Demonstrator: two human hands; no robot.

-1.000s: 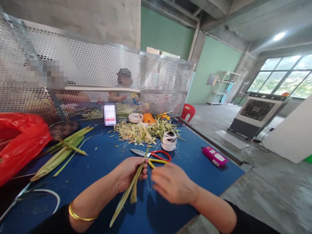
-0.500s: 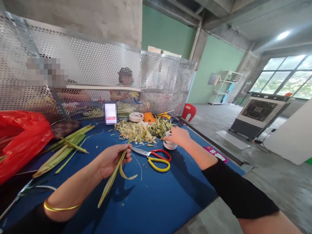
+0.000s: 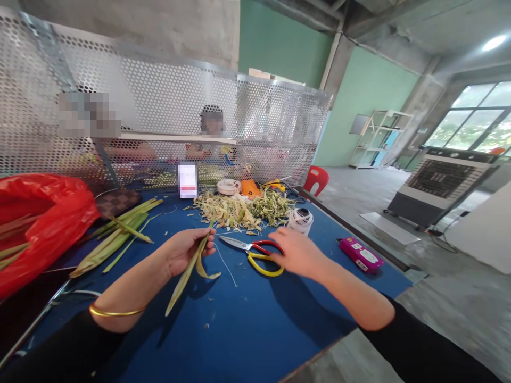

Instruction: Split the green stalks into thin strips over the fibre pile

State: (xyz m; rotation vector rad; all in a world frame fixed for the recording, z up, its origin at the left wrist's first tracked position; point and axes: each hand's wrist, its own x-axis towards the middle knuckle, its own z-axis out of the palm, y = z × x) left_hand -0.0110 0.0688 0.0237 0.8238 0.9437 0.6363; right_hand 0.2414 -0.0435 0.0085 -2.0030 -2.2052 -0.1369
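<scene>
A big blue surface holds everything, and the scissors lie near its middle, with their blades pointing left. Behind them, at the back, stands a tall metal screen full of holes. Far to the left of the scissors sits a red bag. Just behind the scissors is a messy pile of leaf scraps. Some long leaves lie well to their left, near the bag.

The left hand is just left of the blades. It pinches some leaf strips up above the surface, and one strip curls away. The right hand is over the handle end, with its fingers bent. I can't tell if it grips the handles or only touches them.

Behind the right hand stands a white spool. Further right of the scissors is a pink pack. A thin thread lies just in front of the blades.

It looks like the step now is keeping the strips steady while reaching for the scissors. Picking the scissors up would need fingers through both handles, and a careful left hand.
</scene>
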